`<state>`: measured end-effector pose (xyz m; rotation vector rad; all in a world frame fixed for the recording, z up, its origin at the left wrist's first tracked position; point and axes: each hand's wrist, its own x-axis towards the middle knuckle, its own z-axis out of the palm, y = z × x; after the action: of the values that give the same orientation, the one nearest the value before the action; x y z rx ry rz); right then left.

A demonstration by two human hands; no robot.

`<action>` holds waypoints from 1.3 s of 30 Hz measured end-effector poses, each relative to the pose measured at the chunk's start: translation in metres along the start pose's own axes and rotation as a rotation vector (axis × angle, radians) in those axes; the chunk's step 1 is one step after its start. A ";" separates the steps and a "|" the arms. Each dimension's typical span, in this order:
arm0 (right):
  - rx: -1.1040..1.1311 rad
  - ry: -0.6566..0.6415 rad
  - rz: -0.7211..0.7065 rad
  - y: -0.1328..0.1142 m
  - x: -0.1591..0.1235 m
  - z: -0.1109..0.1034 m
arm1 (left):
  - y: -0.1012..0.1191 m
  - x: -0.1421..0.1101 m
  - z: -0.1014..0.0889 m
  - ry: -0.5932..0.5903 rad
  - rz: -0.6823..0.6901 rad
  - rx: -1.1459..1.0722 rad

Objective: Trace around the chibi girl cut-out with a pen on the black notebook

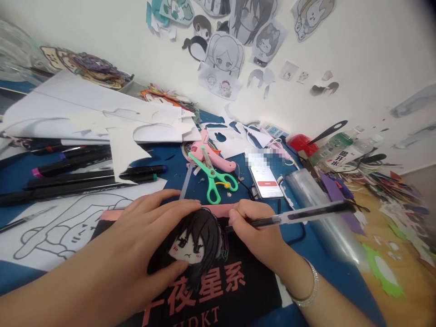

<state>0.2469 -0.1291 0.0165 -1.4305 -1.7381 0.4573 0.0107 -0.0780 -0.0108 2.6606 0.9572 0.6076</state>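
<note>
A black-haired cartoon head cutout (195, 243) lies on a black sheet (252, 290) with pink printed lettering and a pink upper edge. My left hand (150, 231) holds the cutout down, its fingers along the top left and its thumb on the lower edge. Pinched in my right hand (257, 222) is a clear-barrelled pen (299, 214), close to the cutout's right edge. Its back end points right; the tip is mostly hidden by my fingers. Beside the cutout, purple and green marks show on the black sheet.
Green-handled scissors (214, 177) lie against a pink glue gun (214, 156) behind my hands. A phone (265, 175) and a clear plastic roll (323, 213) lie to the right. Several black markers (91, 179) and a line drawing (75, 227) are left. Paper cutouts hang on the wall.
</note>
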 end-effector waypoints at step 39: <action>0.024 -0.060 -0.088 0.001 -0.002 -0.002 | -0.011 -0.001 -0.013 -0.236 0.127 -0.017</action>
<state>0.2489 -0.1308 0.0162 -1.3295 -1.8301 0.4764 -0.0024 -0.0691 -0.0034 2.7160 0.7195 0.3143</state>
